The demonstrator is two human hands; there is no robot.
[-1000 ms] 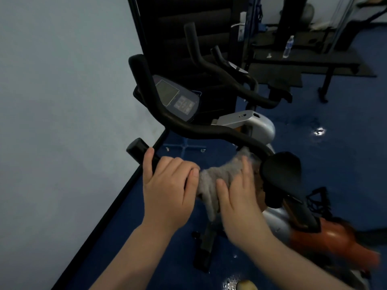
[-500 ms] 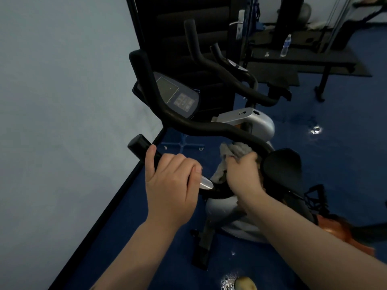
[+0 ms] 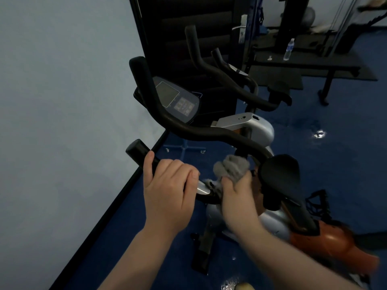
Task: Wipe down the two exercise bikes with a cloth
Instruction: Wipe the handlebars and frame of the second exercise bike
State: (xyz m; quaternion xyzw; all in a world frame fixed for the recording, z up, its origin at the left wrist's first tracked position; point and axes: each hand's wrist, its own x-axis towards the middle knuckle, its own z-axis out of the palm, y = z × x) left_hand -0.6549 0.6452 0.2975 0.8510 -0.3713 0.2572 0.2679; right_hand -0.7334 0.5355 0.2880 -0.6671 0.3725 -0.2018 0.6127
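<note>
The near bike (image 3: 240,130) stands beside the wall (image 3: 62,101) on its left, with the second bike (image 3: 230,74) right behind it. The left hand (image 3: 167,193) wraps the near handlebar grip (image 3: 138,151), and the right hand (image 3: 236,197) sits just right of it, the cloth (image 3: 232,167) bunched above its fingers, under the curved bar. The saddle (image 3: 280,174) lies right of the cloth. The console (image 3: 176,101) sits between the bars, farther off. A bottle (image 3: 288,49) stands on a mat far behind, to the right
</note>
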